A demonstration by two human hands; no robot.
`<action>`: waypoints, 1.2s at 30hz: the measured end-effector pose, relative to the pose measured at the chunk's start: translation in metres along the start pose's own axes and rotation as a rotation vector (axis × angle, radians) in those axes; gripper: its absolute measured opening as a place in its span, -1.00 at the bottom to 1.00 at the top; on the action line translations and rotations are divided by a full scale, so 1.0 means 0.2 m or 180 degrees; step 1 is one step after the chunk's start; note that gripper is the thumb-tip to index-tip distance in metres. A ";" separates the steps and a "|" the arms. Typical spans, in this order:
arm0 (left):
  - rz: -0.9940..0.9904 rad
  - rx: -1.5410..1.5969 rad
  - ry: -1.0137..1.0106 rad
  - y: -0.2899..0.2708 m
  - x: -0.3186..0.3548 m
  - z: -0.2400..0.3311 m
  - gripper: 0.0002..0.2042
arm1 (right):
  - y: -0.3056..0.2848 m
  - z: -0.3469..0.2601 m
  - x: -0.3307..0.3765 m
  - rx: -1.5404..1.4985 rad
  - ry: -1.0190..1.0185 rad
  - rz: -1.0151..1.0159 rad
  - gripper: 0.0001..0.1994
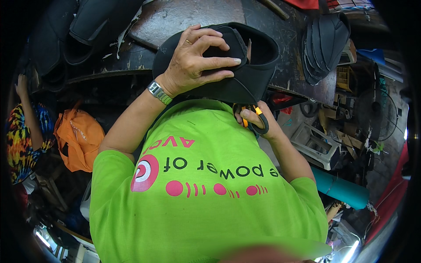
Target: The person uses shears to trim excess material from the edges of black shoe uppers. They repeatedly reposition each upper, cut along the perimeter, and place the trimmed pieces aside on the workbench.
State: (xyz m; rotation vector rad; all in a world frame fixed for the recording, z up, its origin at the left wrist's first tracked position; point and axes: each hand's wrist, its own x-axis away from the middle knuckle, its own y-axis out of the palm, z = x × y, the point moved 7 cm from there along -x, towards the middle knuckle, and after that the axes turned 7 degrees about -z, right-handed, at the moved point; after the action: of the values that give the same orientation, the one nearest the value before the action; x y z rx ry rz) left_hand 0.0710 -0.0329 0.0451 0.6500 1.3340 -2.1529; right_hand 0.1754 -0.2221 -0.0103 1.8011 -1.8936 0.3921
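A black padded fabric piece [223, 90], shaped like a shoe upper with a wide opening, lies across the near edge of the dark worktable. My left hand [199, 57] grips it from above, fingers bent over the flap beside the opening. A ring and a metal watch [159, 91] show on that arm. My right hand [252, 116] is closed around the black and orange handles of scissors [258, 117], below the piece's near corner. A pointed blade tip [249, 51] sticks up inside the opening. The rest of the blades is hidden by the fabric.
Overlapping black pieces [322, 46] lie at the table's right end. More black pieces [90, 26] sit at the far left. An orange bag [79, 139] and another person's arm [30, 114] are at left. At right stand a plastic stool [313, 147], a fan [379, 115] and a teal roll [344, 188].
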 end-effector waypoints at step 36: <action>-0.0174 0.0140 0.0128 0.00 0.02 -0.01 -0.59 | -0.14 -0.04 -0.02 0.0365 0.0306 0.0355 -0.60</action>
State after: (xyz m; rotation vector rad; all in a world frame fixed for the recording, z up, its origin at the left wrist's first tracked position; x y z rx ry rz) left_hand 0.0684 -0.0318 0.0413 0.6848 1.3433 -2.2293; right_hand 0.2036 -0.2177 -0.0090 1.7197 -1.9447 0.6270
